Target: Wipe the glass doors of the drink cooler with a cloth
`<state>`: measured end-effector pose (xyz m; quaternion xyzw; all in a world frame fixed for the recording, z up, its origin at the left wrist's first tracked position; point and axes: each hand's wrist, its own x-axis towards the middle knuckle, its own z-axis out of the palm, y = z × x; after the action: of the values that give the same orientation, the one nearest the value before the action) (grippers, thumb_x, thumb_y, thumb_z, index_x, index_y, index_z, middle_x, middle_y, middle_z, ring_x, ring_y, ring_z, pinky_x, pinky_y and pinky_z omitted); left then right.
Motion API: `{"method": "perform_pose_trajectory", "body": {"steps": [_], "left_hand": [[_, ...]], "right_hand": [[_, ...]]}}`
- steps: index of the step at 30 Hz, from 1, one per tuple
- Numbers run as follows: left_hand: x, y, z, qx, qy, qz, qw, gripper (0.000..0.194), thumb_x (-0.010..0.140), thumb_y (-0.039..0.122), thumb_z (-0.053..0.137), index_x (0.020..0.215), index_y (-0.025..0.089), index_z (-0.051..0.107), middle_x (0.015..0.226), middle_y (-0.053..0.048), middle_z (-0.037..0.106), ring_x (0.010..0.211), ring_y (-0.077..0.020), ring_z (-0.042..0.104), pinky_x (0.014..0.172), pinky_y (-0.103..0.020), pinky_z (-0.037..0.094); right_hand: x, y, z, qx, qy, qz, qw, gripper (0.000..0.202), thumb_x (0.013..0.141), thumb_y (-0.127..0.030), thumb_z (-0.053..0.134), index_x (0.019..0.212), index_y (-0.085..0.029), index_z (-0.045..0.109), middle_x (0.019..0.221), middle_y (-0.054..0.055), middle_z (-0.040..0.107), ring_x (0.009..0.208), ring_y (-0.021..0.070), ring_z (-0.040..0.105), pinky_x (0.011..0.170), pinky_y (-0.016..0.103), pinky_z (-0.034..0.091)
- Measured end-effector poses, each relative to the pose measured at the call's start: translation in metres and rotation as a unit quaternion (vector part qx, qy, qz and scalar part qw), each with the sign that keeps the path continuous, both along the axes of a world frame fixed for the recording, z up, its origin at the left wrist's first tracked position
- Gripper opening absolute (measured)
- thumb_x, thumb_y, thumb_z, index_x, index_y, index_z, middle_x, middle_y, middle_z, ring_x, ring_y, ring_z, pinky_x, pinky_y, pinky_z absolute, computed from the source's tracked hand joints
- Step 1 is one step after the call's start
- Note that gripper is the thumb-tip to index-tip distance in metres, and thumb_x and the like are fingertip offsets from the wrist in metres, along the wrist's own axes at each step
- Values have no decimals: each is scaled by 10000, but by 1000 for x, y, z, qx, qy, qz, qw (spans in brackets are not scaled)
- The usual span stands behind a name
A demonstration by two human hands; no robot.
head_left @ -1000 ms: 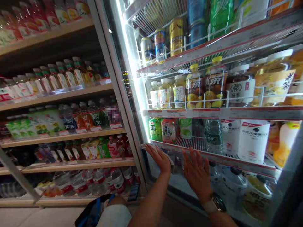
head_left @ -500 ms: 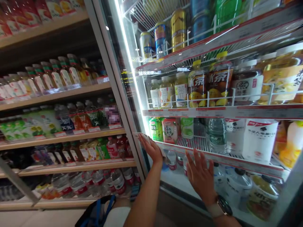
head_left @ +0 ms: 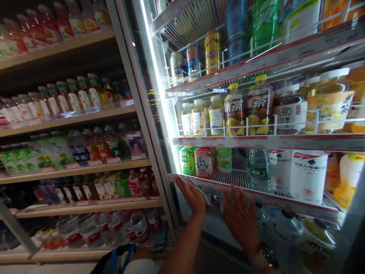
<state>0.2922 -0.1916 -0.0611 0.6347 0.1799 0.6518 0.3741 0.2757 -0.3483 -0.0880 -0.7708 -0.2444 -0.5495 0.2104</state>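
My left hand (head_left: 191, 196) lies flat, fingers stretched, over a pale cloth (head_left: 206, 197) that it presses on the fridge's glass door. The cloth's edges show at the fingertips and beside the palm; the rest is under the hand. To its right, my right hand (head_left: 238, 217) is spread with nothing in it, seemingly against the same glass; a watch (head_left: 269, 254) is on that wrist. Behind the glass, just above the hands, stand a green drink carton (head_left: 187, 160), a reddish drink carton (head_left: 203, 163) and a clear water bottle (head_left: 259, 169).
A door frame (head_left: 142, 110) divides the lit fridge from open wooden shelves (head_left: 85, 168) of bottled drinks on the left. Fridge racks (head_left: 256, 141) hold more bottles and cans. Below my arms, a dark bag with blue straps (head_left: 114, 260) is at the bottom edge.
My left hand has slid a little right and down over the glass with the cloth. The right hand stays near the same place. The camera view has shifted slightly upward.
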Motion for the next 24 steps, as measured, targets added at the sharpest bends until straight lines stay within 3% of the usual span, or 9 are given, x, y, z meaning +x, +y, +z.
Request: {"method": "perform_pose_trajectory", "body": {"steps": [2, 4, 5, 7, 9, 11, 20, 22, 24], "left_hand": [[1, -19, 42, 91, -23, -38, 995, 562, 1005, 321, 317, 1546, 241, 189, 1631, -74, 172, 1503, -210, 97, 1231, -441, 135], [1, -31, 75, 179, -29, -51, 982, 571, 1001, 281, 333, 1548, 265, 169, 1634, -51, 162, 1507, -217, 54, 1236, -455, 112], [1, -33, 86, 207, -32, -51, 976, 579, 999, 264, 338, 1549, 271, 158, 1634, -47, 161, 1508, -218, 46, 1237, -458, 106], [2, -29, 93, 239, -38, -47, 969, 586, 995, 239, 333, 1551, 275, 148, 1632, -46, 175, 1508, -214, 78, 1238, -447, 122], [3, -18, 85, 231, -40, -42, 971, 583, 995, 231, 316, 1552, 263, 147, 1629, -54, 190, 1503, -206, 130, 1235, -426, 154], [4, -3, 67, 198, -31, -33, 979, 575, 995, 244, 302, 1552, 242, 160, 1626, -66, 200, 1498, -202, 157, 1231, -409, 168], [-5, 35, -42, 14, 17, 27, 999, 584, 993, 358, 304, 1536, 155, 232, 1613, -127, 220, 1487, -217, 174, 1227, -394, 144], [-5, 36, -49, -14, 10, 38, 999, 593, 995, 367, 304, 1532, 126, 234, 1612, -150, 204, 1488, -223, 156, 1227, -391, 128], [-4, 33, -38, -17, 6, 40, 999, 585, 1000, 368, 303, 1530, 127, 242, 1614, -149, 196, 1493, -221, 126, 1229, -398, 114]], "right_hand": [[0, -1, -1, -3, 0, 3, 1000, 587, 981, -335, 409, 1536, -299, 224, 1599, 49, 255, 1492, 235, 203, 1209, 491, 93], [0, -1, -1, -6, -2, 6, 1000, 591, 978, -324, 412, 1537, -299, 222, 1597, 55, 258, 1489, 239, 212, 1208, 498, 96], [0, -2, -1, -7, -2, 6, 1000, 594, 976, -322, 420, 1536, -299, 224, 1596, 57, 262, 1487, 238, 219, 1208, 496, 97], [-1, -2, 0, -6, -4, 4, 1000, 598, 972, -329, 437, 1534, -302, 236, 1595, 50, 265, 1487, 233, 220, 1213, 484, 94], [-1, -2, 1, -6, -6, 3, 1000, 593, 974, -337, 441, 1532, -303, 242, 1599, 39, 251, 1492, 222, 204, 1218, 467, 85], [-2, -3, 1, -5, -5, 2, 1000, 593, 975, -338, 448, 1531, -308, 244, 1604, 27, 232, 1497, 213, 184, 1222, 452, 78], [-2, -5, 0, -14, 10, 2, 1000, 635, 956, -330, 485, 1535, -309, 224, 1594, 52, 271, 1479, 236, 246, 1217, 468, 99], [-1, -5, -1, -15, 11, 5, 1000, 632, 961, -335, 475, 1537, -309, 218, 1592, 53, 274, 1478, 235, 248, 1216, 474, 94], [-1, -6, -1, -21, 11, 5, 1000, 635, 962, -335, 472, 1539, -304, 208, 1588, 54, 286, 1479, 234, 245, 1215, 476, 91]]}}
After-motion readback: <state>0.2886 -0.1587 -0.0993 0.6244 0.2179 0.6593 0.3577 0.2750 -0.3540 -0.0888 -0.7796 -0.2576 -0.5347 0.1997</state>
